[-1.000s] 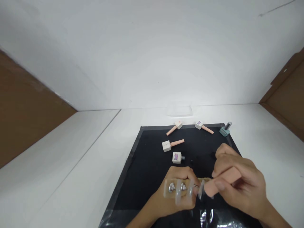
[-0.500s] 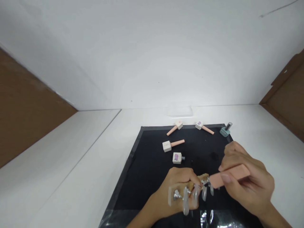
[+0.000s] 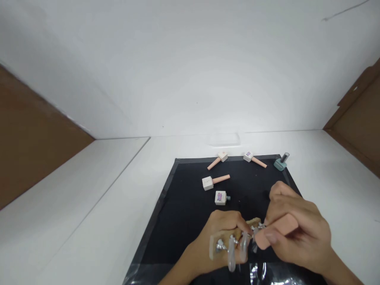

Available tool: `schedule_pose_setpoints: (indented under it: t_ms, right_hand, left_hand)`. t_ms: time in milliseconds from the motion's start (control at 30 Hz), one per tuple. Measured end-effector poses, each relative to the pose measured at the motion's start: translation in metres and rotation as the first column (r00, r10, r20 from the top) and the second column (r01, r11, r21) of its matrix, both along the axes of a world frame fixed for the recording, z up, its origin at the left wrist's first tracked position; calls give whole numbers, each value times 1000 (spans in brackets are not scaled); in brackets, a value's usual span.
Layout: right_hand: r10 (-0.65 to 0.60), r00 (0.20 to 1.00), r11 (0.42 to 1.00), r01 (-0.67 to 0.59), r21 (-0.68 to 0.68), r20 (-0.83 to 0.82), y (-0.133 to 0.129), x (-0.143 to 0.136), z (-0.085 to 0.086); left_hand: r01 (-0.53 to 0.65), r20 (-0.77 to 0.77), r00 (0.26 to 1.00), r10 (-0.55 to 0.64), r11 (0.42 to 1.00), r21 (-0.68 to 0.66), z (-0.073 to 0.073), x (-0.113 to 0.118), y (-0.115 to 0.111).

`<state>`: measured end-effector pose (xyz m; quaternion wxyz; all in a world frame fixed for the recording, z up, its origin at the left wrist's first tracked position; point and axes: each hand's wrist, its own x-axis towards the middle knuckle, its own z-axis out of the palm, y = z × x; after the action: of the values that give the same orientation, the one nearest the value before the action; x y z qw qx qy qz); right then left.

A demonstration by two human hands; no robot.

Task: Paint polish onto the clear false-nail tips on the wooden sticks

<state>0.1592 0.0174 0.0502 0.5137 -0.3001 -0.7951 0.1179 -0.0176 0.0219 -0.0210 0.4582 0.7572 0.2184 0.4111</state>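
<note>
My left hand (image 3: 222,237) is wrapped round a tan nail stand, which carries several clear nail tips (image 3: 231,253) on silver posts. Between the thumb and fingers of my right hand (image 3: 303,229) is a pink brush cap (image 3: 280,229), angled down to the left over the stand's right part. Its brush end is hidden. Beyond my hands an uncapped white bottle (image 3: 220,198) with a purple print lies on the black mat (image 3: 184,209). A white bottle (image 3: 208,183) with its pink cap on lies just behind it.
Two more white bottles with pink caps, one at the back (image 3: 222,156) and one to its right (image 3: 248,156), lie near the mat's far edge. A teal bottle (image 3: 280,164) is at the far right corner. Behind stands a clear tray (image 3: 225,139). Brown panels flank both sides.
My right hand has moved left and slightly down with the pink cap, which now covers more of the stand's right part. My left hand stays almost in place.
</note>
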Motion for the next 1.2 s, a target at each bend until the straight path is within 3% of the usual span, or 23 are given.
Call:
schedule_pose_setpoints:
  t_ms: [167, 333, 500, 633, 733, 833, 900, 1000, 1100, 1200]
  right_hand:
    - [-163, 984, 986, 165, 17, -67, 0, 3, -3]
    - [-75, 991, 996, 70, -48, -109, 0, 4, -4]
    - [-186, 964, 982, 180, -50, -188, -1, 3, -9]
    - [-70, 973, 996, 55, -75, -219, -2, 1, -6]
    - [-73, 975, 992, 49, -119, -210, -3, -1, -6]
    - [-224, 902, 971, 176, -160, -370, -3, 0, -13]
    - [-318, 840, 944, 237, -232, -438, -2, 0, -18]
    - [-357, 854, 885, 181, -429, -378, 0, -1, -20]
    - [-260, 881, 776, -52, -628, -395, 3, -3, -19]
    - [-164, 839, 600, -333, -727, -519, 4, -6, -18]
  left_hand:
    - [-14, -15, 1000, 13, 998, -65, 3, 0, -1]
    - [2, 43, 999, 2, 994, -107, 5, 1, -2]
    - [2, 76, 997, 15, 978, -208, 9, 2, -4]
    - [-7, 123, 991, 50, 944, -329, 9, 4, -6]
    - [159, 338, 941, 2, 879, -450, -2, 5, -6]
    - [360, 527, 848, -62, 797, -484, -12, 6, -6]
    - [418, 590, 805, -52, 756, -504, -14, 7, -4]
    - [445, 645, 764, 12, 714, -541, -7, 8, -1]
    - [401, 638, 759, 130, 679, -615, 2, 8, 2]
    - [296, 574, 765, 293, 631, -717, 9, 8, 4]
